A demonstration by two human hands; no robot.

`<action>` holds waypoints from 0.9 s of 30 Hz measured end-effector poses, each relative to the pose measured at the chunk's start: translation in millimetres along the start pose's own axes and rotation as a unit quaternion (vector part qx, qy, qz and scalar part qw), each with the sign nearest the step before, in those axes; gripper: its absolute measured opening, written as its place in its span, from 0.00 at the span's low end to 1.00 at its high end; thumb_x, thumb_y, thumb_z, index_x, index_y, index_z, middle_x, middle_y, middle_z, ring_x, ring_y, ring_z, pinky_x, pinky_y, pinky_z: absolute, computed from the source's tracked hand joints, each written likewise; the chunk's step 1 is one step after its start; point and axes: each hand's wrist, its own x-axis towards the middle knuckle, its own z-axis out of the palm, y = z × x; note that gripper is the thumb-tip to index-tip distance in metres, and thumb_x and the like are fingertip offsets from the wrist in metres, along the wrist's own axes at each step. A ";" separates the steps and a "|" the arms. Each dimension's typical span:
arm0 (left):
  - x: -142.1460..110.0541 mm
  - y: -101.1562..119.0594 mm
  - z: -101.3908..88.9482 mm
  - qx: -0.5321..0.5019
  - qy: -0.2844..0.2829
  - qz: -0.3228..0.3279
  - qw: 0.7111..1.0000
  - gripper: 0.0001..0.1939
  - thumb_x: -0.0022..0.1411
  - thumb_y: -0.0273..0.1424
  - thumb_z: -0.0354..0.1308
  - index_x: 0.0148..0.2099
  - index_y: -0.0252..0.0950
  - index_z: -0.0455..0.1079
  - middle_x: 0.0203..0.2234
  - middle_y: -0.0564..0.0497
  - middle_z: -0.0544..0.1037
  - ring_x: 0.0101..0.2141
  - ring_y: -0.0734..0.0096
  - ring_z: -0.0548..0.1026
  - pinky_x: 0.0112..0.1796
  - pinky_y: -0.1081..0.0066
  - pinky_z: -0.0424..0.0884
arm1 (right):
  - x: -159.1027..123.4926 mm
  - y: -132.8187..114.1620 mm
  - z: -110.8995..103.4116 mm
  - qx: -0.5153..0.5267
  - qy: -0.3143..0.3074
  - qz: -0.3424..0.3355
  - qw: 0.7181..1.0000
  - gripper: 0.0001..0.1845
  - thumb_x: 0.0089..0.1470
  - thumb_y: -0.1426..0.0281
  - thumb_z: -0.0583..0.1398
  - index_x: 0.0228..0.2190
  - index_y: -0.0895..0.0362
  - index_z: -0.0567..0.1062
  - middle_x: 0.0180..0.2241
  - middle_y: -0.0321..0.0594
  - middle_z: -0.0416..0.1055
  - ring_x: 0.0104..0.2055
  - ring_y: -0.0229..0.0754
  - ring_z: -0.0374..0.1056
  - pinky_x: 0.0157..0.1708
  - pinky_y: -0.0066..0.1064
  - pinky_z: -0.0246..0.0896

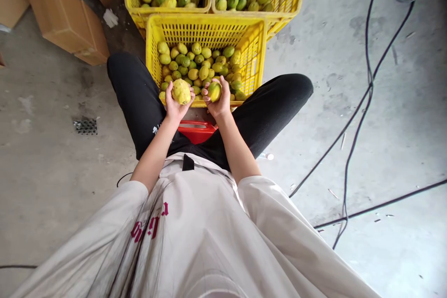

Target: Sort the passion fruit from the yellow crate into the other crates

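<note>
My left hand (178, 102) is wrapped round a large, bumpy yellow lemon (181, 91). In my right hand (221, 100) is a smaller yellow-green lemon (214, 91), with the fingers curled about it. Both hands are held up over the near edge of a yellow plastic crate (206, 22), a short way apart from each other. Many yellow and green lemons (203, 72) lie loose inside that crate. The crate stands between my knees, and my hands hide part of its near rim.
Behind stand two more yellow crates (212, 4) of green and yellow lemons. Cardboard boxes (66, 14) are at the upper left. A black cable (370, 84) runs across the concrete floor on the right. Something red (197, 136) shows between my legs.
</note>
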 end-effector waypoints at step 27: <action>11.3 -8.5 -4.3 0.026 0.040 0.008 0.999 0.19 0.80 0.44 0.51 0.39 0.41 0.73 0.41 0.43 0.83 0.60 0.56 0.79 0.51 0.65 0.80 | -3.2 3.6 10.9 -0.050 0.042 -0.009 0.998 0.17 0.57 0.59 0.72 0.33 0.46 0.69 0.31 0.32 0.72 0.44 0.46 0.76 0.37 0.35 0.75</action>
